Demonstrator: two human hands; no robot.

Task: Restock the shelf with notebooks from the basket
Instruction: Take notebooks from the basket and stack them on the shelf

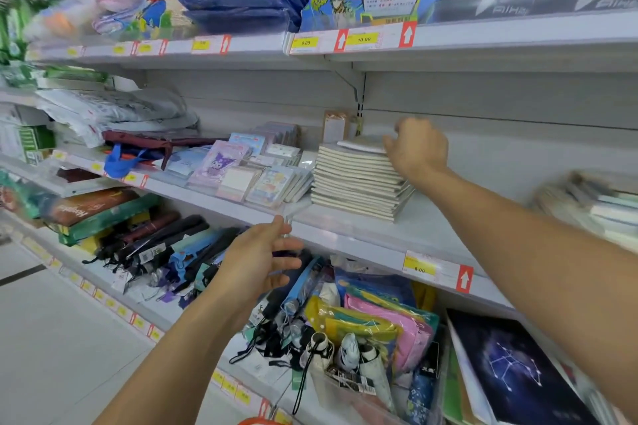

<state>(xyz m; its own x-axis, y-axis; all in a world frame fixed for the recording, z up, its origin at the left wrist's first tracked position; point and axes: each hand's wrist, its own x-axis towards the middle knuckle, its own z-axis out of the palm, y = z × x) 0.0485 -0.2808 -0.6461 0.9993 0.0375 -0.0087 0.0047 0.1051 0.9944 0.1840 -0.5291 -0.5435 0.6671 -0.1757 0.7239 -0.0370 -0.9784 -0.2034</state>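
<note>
While the right hand [416,145] curls its fingers onto the top notebook [362,144] of the cream notebook stack [359,181] on the middle shelf [348,231], the left hand [262,257] hovers spread and empty below that stack.

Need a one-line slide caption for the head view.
Right hand on top of the notebook stack on the shelf; left hand open, holding nothing.

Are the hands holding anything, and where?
The right hand grips the top notebook at its right edge, on the stack. The left hand holds nothing.
</note>
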